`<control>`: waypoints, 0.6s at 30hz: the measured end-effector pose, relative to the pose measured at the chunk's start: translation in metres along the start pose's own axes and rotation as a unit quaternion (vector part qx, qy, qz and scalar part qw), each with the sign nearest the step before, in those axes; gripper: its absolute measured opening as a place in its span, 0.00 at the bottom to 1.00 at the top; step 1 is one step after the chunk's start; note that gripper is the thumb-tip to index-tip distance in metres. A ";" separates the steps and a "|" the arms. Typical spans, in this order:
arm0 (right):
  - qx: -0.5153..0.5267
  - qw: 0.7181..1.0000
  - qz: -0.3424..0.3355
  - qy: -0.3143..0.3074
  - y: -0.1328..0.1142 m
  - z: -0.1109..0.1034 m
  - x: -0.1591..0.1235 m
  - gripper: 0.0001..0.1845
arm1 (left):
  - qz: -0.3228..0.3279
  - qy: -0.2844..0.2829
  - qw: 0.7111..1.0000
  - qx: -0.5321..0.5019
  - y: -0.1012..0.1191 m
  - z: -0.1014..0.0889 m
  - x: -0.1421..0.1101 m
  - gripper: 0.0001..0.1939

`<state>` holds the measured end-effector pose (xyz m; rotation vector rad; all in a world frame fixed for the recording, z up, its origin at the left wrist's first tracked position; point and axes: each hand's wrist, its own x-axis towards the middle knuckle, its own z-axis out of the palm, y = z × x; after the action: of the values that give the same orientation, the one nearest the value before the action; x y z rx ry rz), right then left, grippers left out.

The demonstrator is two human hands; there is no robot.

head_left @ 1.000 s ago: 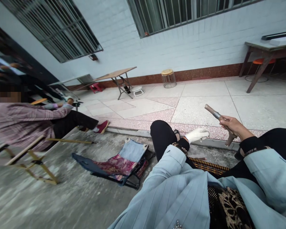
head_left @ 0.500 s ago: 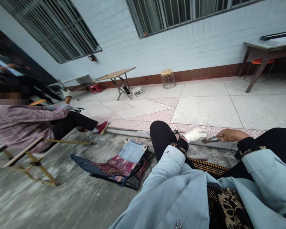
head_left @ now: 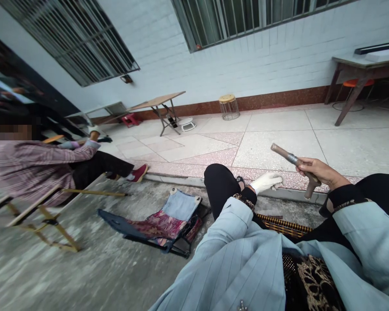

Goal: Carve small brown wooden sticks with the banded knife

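My right hand (head_left: 317, 172) is closed around a brown stick-like tool (head_left: 283, 153) with a silver band partway along it. One end of the tool points up and away to the left. Below my fingers, its other end bends downward; its exact kind is unclear. My left hand (head_left: 266, 182), in a white glove, is low by the edge of the raised tiled floor (head_left: 275, 153). Its fingers curl downward, and whatever they may hold is hidden. The two hands are apart, with the tool above and to the right of the glove.
A low folding chair (head_left: 173, 216) with patterned cloth stands on the concrete to my left. Beyond it, a person in a plaid shirt (head_left: 52, 166) sits near a wooden frame (head_left: 60, 229). A folding table (head_left: 158, 101), a round stool (head_left: 227, 99) and a desk (head_left: 359, 62) stand along the wall.
My right hand has lifted the tool from beside the gloved fingers, and its end now points upward. My left hand stays in nearly the same place. The seated person's hands have shifted slightly.
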<state>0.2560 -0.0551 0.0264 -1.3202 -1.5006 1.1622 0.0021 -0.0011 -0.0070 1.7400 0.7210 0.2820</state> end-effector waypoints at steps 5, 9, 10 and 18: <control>-0.177 0.977 0.071 0.100 0.028 0.001 0.017 0.32 | 0.036 -0.085 0.996 -0.001 0.003 0.002 -0.003 0.12; -0.328 0.938 0.099 0.051 0.043 0.007 0.021 0.21 | 0.050 -0.105 0.993 0.027 0.007 0.002 -0.007 0.13; -0.353 0.930 0.100 0.030 0.045 0.009 0.020 0.21 | 0.052 -0.105 0.993 0.033 0.008 0.002 -0.008 0.14; -0.371 0.910 0.088 -0.164 0.037 0.011 0.009 0.24 | 0.054 -0.044 0.996 0.052 -0.001 -0.010 -0.001 0.10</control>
<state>0.2533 -0.0462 -0.0117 -1.8512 -2.2472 0.9818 -0.0045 0.0061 -0.0050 1.8817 0.5870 0.2435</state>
